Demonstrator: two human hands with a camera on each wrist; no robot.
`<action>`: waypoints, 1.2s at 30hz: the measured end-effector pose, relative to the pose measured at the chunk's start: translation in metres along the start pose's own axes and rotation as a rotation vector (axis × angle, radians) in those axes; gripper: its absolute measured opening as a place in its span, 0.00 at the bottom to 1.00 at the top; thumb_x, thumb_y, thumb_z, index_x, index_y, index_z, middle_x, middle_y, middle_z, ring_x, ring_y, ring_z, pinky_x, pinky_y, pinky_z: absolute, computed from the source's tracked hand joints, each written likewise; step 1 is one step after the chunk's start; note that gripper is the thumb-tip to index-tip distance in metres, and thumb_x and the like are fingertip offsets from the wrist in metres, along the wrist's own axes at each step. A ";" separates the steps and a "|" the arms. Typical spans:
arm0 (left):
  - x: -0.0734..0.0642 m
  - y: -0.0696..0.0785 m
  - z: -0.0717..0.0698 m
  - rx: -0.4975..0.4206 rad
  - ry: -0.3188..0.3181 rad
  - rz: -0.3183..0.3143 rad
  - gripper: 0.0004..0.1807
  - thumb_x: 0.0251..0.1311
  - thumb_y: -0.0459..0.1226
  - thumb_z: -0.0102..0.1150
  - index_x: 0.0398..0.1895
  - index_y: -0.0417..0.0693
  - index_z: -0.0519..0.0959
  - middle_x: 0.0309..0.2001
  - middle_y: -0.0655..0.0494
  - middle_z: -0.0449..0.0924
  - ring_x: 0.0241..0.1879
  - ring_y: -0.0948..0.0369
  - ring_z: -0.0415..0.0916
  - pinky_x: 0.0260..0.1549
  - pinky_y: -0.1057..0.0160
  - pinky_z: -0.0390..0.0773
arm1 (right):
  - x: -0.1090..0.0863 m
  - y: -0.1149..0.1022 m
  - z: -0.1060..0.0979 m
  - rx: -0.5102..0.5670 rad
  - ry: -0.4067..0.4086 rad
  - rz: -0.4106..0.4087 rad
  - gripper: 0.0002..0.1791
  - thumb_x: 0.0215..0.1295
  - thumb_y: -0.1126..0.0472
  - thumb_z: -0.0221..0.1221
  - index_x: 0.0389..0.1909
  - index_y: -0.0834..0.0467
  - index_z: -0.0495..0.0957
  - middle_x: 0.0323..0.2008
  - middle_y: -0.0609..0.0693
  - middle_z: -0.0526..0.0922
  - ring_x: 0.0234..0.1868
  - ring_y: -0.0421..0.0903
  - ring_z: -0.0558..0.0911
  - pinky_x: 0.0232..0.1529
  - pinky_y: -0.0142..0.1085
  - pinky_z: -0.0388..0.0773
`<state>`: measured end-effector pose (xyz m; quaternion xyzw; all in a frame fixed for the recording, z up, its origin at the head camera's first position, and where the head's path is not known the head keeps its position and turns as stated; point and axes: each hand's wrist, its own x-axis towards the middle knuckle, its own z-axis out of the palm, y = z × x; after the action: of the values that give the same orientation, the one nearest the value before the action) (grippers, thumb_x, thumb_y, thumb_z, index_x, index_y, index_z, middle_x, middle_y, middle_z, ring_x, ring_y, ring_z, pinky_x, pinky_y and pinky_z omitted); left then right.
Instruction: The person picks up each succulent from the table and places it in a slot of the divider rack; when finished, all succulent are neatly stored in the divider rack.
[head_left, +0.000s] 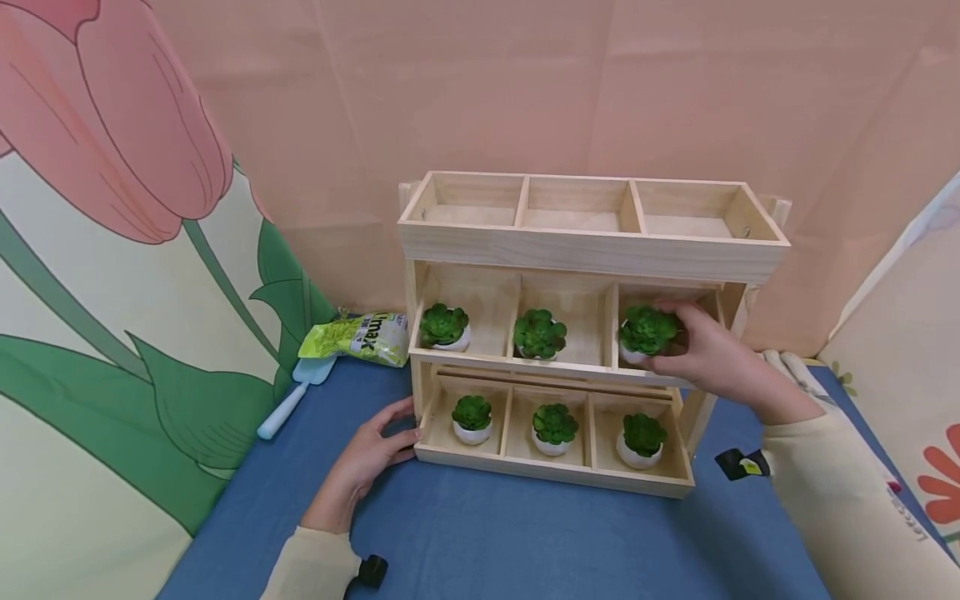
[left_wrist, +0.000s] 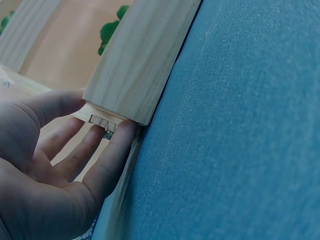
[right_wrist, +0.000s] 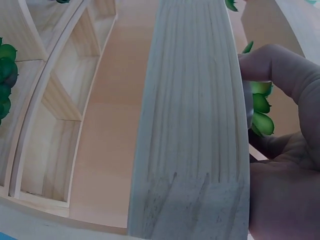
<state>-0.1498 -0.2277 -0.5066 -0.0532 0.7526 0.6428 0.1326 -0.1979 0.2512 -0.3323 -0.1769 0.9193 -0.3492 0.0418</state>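
Note:
A three-tier wooden plant stand [head_left: 592, 257] stands on the blue cloth. My right hand [head_left: 708, 350] grips a potted succulent [head_left: 648, 329] in the right compartment of the middle tier. In the right wrist view its green leaves [right_wrist: 262, 112] show beyond a wooden board, which hides most of the pot. Down at the left end of the bottom tier, my left hand [head_left: 375, 442] holds the corner; the left wrist view shows thumb and fingers about the tray's end [left_wrist: 125, 95]. Potted succulents [head_left: 540, 333] also occupy the other middle compartments and all the bottom ones [head_left: 553, 427].
The top tier [head_left: 577, 218] has three bare compartments. Left of the stand lie a green-and-white bag [head_left: 360, 337] and a light blue trowel [head_left: 288, 404]. Pale gloves [head_left: 795, 371] lie partly hidden behind my right forearm. A pink backdrop [head_left: 562, 92] hangs close behind.

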 end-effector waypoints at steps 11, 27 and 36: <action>0.001 0.000 0.000 0.004 0.000 -0.001 0.35 0.75 0.35 0.64 0.82 0.54 0.66 0.79 0.40 0.62 0.71 0.39 0.77 0.62 0.48 0.88 | -0.003 -0.002 -0.001 0.058 -0.035 0.001 0.46 0.70 0.65 0.69 0.81 0.67 0.53 0.75 0.69 0.62 0.72 0.67 0.73 0.66 0.52 0.82; 0.001 0.001 0.000 0.014 0.003 0.004 0.35 0.75 0.37 0.65 0.82 0.55 0.66 0.79 0.40 0.63 0.70 0.39 0.77 0.61 0.48 0.88 | -0.021 -0.006 -0.002 0.106 -0.008 -0.009 0.52 0.71 0.66 0.67 0.85 0.64 0.43 0.78 0.72 0.60 0.75 0.77 0.68 0.70 0.73 0.71; -0.003 0.002 0.002 0.018 0.007 0.000 0.35 0.75 0.36 0.63 0.83 0.54 0.65 0.79 0.40 0.63 0.71 0.39 0.76 0.62 0.48 0.87 | -0.041 -0.012 -0.011 0.065 0.025 0.040 0.51 0.74 0.52 0.68 0.86 0.59 0.46 0.80 0.69 0.61 0.77 0.76 0.66 0.71 0.76 0.68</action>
<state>-0.1475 -0.2254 -0.5046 -0.0542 0.7589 0.6357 0.1304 -0.1583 0.2644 -0.3178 -0.1526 0.9113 -0.3800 0.0429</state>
